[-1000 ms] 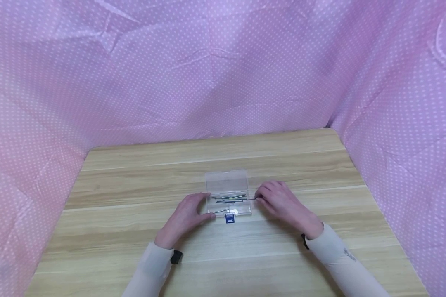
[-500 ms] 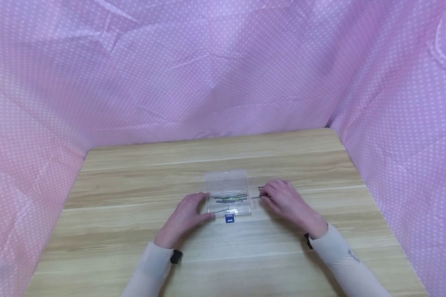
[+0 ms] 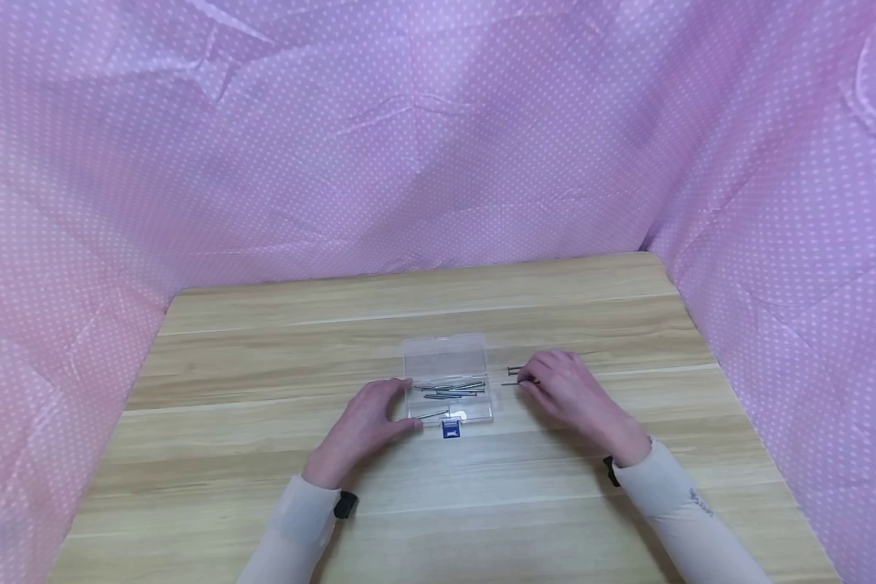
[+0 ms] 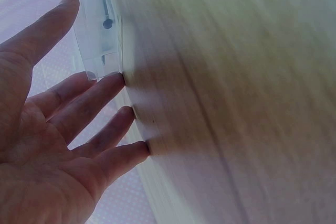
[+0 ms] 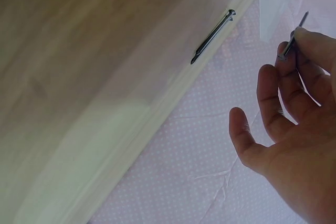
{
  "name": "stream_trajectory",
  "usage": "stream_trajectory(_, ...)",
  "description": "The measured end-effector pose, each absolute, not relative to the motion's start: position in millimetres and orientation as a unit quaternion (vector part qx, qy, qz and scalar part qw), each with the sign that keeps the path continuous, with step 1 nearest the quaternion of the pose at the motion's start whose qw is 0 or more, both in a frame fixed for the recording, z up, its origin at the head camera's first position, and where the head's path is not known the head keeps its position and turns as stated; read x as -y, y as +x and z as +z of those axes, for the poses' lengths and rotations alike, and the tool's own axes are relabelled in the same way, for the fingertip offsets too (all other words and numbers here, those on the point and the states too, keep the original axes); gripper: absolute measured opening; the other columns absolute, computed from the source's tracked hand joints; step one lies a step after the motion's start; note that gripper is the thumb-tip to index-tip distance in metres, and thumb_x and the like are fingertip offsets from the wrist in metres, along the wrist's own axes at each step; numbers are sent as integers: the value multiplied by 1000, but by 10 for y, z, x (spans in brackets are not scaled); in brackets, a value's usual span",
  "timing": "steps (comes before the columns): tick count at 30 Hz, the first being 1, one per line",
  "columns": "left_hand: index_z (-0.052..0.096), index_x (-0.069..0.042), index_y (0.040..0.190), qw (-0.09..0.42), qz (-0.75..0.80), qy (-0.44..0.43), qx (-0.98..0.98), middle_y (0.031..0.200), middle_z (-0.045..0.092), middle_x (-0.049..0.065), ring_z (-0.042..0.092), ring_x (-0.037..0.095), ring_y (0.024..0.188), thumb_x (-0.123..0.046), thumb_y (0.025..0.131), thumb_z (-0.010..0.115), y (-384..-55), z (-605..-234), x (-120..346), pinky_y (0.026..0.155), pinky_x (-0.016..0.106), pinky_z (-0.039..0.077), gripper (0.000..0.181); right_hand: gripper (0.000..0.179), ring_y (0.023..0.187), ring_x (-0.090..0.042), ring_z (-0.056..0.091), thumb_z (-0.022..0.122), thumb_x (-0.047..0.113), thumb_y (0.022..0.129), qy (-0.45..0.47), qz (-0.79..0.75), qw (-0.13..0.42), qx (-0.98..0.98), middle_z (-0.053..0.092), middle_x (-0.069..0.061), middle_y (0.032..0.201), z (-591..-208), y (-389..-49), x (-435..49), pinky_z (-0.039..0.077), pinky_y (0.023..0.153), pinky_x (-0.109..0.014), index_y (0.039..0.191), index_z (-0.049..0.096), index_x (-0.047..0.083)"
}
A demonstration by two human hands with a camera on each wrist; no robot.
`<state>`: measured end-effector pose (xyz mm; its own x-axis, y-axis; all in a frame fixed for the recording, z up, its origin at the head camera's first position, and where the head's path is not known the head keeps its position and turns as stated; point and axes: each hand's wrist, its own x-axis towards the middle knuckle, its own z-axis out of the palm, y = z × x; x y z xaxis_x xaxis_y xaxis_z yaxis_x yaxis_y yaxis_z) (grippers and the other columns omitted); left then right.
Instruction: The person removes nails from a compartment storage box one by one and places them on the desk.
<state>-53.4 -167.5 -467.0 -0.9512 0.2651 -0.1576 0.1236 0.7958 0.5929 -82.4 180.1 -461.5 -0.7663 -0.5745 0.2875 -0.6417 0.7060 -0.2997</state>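
A small clear plastic box (image 3: pixel 470 415) stands with its lid up in the head view, a blue latch (image 3: pixel 450 430) at its front. Several metal nails (image 3: pixel 453 391) lie in its rear part; another nail (image 4: pixel 105 4) is in the front part. My left hand (image 3: pixel 361 422) holds the box's left end, thumb at the front corner and index finger at the rear. To the right of the box, my right hand (image 3: pixel 565 389) pinches one nail (image 5: pixel 303 20) between thumb and fingertips, its point toward the box. Nearby, two nails (image 5: pixel 212 38) lie side by side on the table, partly hidden in the head view.
The wood-grain table (image 3: pixel 277 349) has rounded rear corners. Pink dotted cloth (image 3: pixel 423 162) hangs behind it and along both sides. A black wrist strap piece (image 3: pixel 346 504) shows at the left sleeve.
My right hand has drawn the nail away from the box, to the right and slightly back. The two nails on the table have come into sight beside it. My left hand stays put.
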Motion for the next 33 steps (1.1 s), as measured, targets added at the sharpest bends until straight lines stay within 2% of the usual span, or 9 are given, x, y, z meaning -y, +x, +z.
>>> stream_trajectory(10,60,-7,142,115,300,105,-941,143,61,14,51,37,137,-38,84,86,-531,-4672,1679,117,55,37,70,13,100,-29,64,78,9,90,332,185,99,920,71,-5,102,-4630,-865,-1861,51,89,-53,101,72,9)
stream_trajectory(20,60,-7,143,116,306,104,-939,143,61,14,51,36,137,-38,84,86,-529,-4658,1685,118,53,37,71,12,100,-29,63,76,11,93,314,170,65,932,71,-6,105,-4618,-941,-1861,51,92,-55,104,72,10)
stream_trajectory(27,60,-7,142,116,305,104,-939,142,62,14,51,36,136,-37,85,86,-536,-4675,1687,117,53,38,70,10,97,-26,63,77,13,93,314,169,69,932,71,-4,103,-4658,-971,-1853,51,85,-49,101,73,10)
stream_trajectory(33,61,-7,142,115,306,103,-939,142,62,14,52,36,136,-37,84,87,-535,-4672,1686,116,54,38,70,8,97,-26,62,75,14,95,312,178,52,932,71,-2,102,-4663,-1004,-1847,49,86,-49,102,73,10)
